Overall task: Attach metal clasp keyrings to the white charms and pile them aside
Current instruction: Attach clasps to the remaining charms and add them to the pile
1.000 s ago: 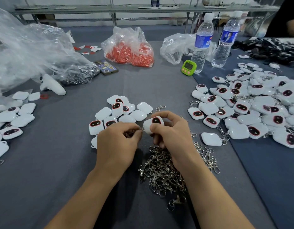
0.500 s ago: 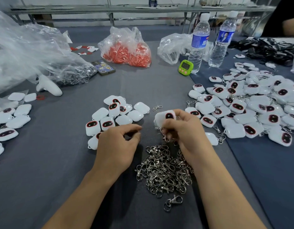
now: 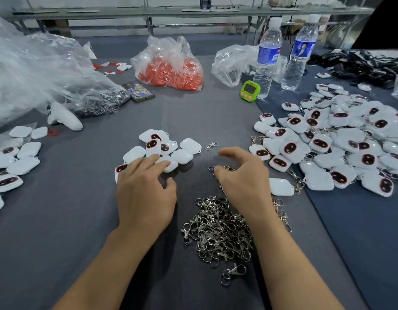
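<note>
Nearest me a single silver swivel clasp lies apart on the grey cloth-covered table; just past it is the tangled heap of metal clasp keyrings, between the two forearms; the right hand hangs over the heap's far edge, thumb spread wide, fingers curled down among the rings, and I cannot tell whether it has one pinched; the left hand is loosely open, its straight fingers resting on a white rounded plastic charm and gripping nothing; that charm sits at the near edge of the small cluster of bare white charms, ahead and left of the hands, so the left hand is nearer; I'd judge charm and clasp must meet between the hands; the big pile of finished charms spreads well to the right; farther back, a clear plastic bag holds orange-red pieces, a large crumpled clear bag holds dark metal rings, and two plastic bottles hold water.
</note>
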Available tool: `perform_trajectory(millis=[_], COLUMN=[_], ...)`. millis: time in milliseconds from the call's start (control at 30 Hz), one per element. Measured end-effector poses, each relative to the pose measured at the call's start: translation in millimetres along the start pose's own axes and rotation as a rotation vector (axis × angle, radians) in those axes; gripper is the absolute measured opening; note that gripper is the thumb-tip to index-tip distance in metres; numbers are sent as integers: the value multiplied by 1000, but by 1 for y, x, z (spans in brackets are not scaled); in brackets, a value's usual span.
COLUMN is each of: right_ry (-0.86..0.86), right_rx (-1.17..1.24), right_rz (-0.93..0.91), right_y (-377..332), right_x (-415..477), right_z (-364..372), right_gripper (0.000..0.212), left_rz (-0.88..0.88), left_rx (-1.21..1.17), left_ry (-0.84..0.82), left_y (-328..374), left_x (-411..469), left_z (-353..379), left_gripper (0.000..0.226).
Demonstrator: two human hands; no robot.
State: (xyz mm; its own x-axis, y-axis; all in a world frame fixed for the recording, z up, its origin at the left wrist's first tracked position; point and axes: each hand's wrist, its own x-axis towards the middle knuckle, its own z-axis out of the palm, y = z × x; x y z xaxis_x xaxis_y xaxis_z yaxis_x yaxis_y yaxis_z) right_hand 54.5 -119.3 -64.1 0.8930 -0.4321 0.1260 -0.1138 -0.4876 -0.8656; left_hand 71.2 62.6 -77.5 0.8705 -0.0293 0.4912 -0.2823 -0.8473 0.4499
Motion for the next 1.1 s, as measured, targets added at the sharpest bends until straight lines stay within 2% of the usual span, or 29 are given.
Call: perform_trajectory(millis=[67, 167, 267, 367, 667, 767, 900, 1000, 1100], right_ry=[-108, -176, -180, -231, -228, -167, -103, -191, -181], right_rx=[-261, -376, -273, -169, -13, 17, 83, 66, 23], right_rz=[-37, -134, -145, -148, -179, -170, -181, -274, -304], right_y=[1, 0, -1, -2, -6, -7, -13, -19, -21], right_x=[-3, -4, -5, -8, -12, -13, -16, -25, -28], right_z=[7, 10, 8, 9, 13, 13, 16, 21, 26], right_gripper=[40, 34, 29, 38, 34, 30, 25, 44, 47], left_rz=[-23, -29, -51, -72, -135, -159, -118, -137, -162], left_rx=[93, 103, 66, 45, 19, -88, -289, -536, -706], left_ry=[-62, -73, -19, 13, -11, 69, 164, 96, -19], left_y=[-4, -4, -1, 0, 0, -1, 6, 8, 11], left_x=[2, 1, 1, 3, 2, 3, 1, 1, 1], left_z=[-1, -1, -2, -5, -6, -8, -12, -7, -4], left_gripper=[27, 28, 37, 43, 24, 17, 19, 19, 27])
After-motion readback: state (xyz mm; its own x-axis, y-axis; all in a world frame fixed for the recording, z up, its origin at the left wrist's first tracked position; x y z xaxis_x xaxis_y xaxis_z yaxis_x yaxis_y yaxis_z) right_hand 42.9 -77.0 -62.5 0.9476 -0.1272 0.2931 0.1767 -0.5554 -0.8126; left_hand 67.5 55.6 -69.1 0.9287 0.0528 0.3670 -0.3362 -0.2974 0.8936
